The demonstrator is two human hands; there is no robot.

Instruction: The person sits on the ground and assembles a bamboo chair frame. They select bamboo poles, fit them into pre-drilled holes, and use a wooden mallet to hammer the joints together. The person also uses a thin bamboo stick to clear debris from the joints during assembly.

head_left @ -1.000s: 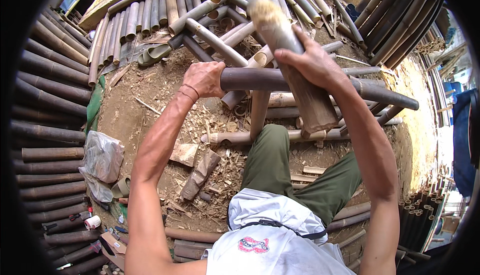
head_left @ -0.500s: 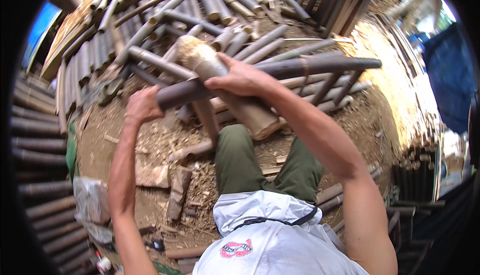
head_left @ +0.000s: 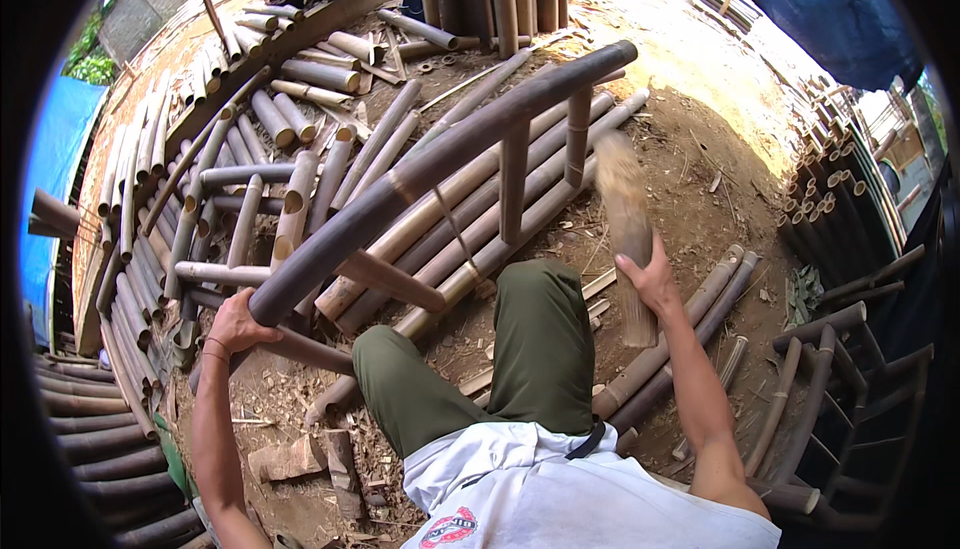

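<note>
A dark bamboo pole (head_left: 470, 136) runs slantwise across the middle, from near left to far right. It forms the top rail of a bamboo frame, joined by short bamboo uprights (head_left: 512, 184) to poles lower down. At its near left end, my left hand (head_left: 238, 325) is closed around the rail. Apart from the frame on the right, my right hand (head_left: 654, 277) grips a thick wooden mallet (head_left: 628, 214), shaped like a club. The mallet stands roughly upright in the picture, its pale, frayed far end smeared by motion.
Cut bamboo lengths (head_left: 320, 74) lie heaped at the far left. Dark poles (head_left: 100, 424) are stacked along the left edge. Two long poles (head_left: 690, 334) lie beside my right forearm. Wood blocks (head_left: 288, 459) and chips litter the dirt. Bundled bamboo (head_left: 830, 199) stands at right.
The mallet and my right hand have swung from above the rail out to the right, off it. My left hand stays on the rail's end. The view has shifted, showing more of the frame.
</note>
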